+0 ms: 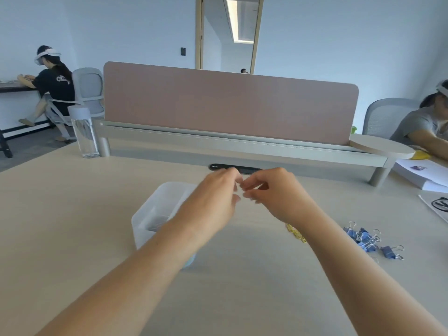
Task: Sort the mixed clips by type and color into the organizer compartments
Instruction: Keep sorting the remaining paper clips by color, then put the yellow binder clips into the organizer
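Left hand [213, 197] and right hand [278, 195] meet at the fingertips above the desk [72, 214], fingers curled. Cannot tell if they pinch a clip. Organizer [155, 209] under left forearm. Blue clips [366, 238] and yellow clips [295, 232] lie loose to the right. Probably mid-sort; next move is a reach right, then a drop by colour.

organizer [150, 214] left of binder clips [366, 240]
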